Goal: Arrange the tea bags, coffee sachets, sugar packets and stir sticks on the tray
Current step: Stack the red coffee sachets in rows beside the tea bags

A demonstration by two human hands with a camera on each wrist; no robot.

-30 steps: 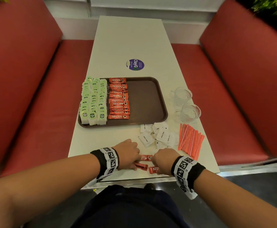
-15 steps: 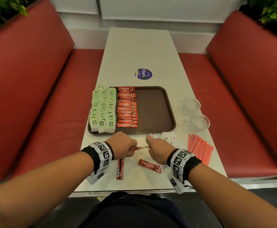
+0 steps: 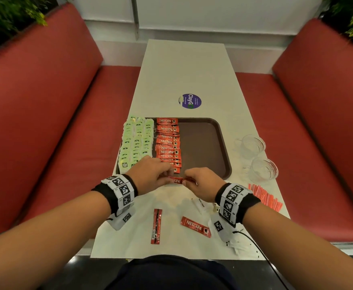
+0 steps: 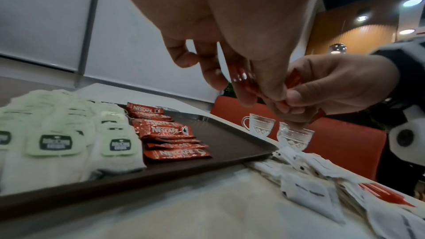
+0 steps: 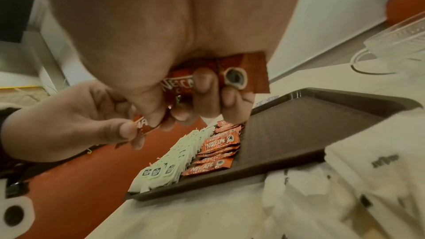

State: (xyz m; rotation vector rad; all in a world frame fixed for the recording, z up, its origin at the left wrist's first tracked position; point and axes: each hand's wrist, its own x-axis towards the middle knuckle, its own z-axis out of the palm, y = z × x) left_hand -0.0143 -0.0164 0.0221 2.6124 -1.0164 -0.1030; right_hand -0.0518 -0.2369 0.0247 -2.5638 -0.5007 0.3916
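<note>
Sachet (image 3: 176,180) | spanned between both hands over tray (image 3: 209,143) edge | left hand (image 3: 150,174) pinched one end | right hand (image 3: 202,183) pinched other

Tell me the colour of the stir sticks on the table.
Red-orange stir sticks, best in the head view.

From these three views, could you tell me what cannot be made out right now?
- Sugar packets, head view: mostly hidden under the right hand and its wristband; count unknowable.
- Held coffee sachet, right wrist view: print partly covered by fingers.
- Tea bags, left wrist view: label text blurred.
- Stir sticks, head view: too fine to count.
</note>
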